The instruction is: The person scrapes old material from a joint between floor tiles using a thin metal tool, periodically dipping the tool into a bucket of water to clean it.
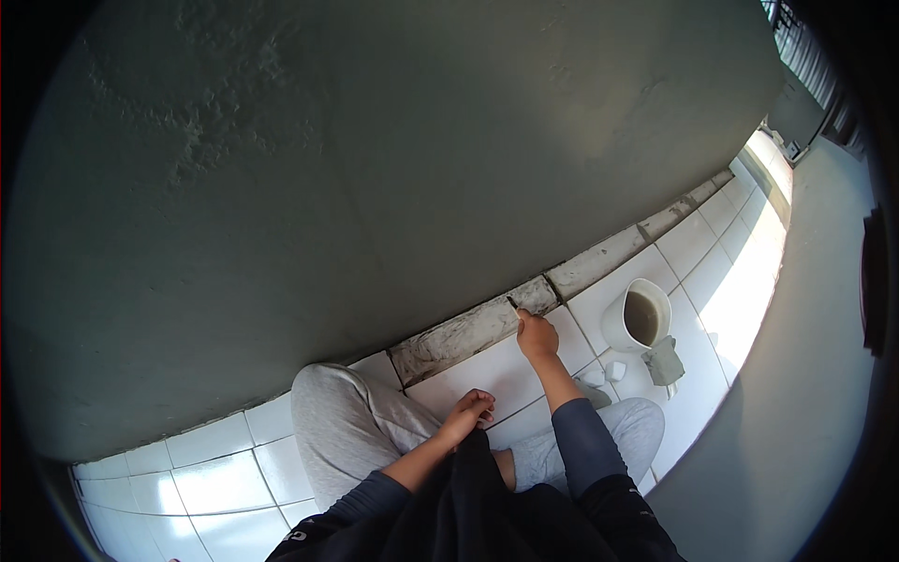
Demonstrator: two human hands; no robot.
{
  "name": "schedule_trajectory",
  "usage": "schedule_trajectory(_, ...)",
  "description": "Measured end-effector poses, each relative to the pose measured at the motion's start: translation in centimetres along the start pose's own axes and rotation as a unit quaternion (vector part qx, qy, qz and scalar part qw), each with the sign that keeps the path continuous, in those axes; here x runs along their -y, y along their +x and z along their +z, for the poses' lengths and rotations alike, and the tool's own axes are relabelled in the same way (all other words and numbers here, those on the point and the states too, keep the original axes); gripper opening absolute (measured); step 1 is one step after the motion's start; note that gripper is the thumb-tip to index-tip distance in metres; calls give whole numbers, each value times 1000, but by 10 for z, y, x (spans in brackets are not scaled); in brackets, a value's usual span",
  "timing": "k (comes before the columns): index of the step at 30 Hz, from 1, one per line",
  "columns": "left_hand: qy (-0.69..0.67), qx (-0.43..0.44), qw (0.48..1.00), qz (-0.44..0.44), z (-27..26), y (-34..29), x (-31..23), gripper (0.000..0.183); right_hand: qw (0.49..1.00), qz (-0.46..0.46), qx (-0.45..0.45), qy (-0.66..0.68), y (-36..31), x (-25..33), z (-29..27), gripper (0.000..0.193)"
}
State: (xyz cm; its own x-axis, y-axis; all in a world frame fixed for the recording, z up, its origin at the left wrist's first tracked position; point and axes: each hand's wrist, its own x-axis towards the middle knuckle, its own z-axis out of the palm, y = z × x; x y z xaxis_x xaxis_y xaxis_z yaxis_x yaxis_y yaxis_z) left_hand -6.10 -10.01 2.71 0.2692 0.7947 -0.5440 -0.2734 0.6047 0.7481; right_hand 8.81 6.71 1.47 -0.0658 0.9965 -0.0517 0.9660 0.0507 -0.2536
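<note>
Wall (421, 140): matt, cement-like, rough in patches. Floor tiles (225, 485): smooth, glossy. Skirting tiles (459, 339): dulled by mottled smears. Container (615, 323): smooth, apparently plastic. Trousers (328, 412): soft, matt cloth.

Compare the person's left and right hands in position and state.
The right hand reaches forward to the smeared tile strip; the left hand is nearer the body. The right hand pinches a small thin object; the left hand has loosely curled fingers, with nothing visibly held. Both are bare, with dark sleeves on the arms.
</note>
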Motion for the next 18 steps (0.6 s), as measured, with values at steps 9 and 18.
schedule_trajectory(9,21,-5,1000,-1,5,2,-5,20,997,-50,20,60,-25,8,-4,17)
schedule_trajectory(18,-68,-12,997,-43,13,1,8,18,994,-97,55,18,-38,3,-12,17)
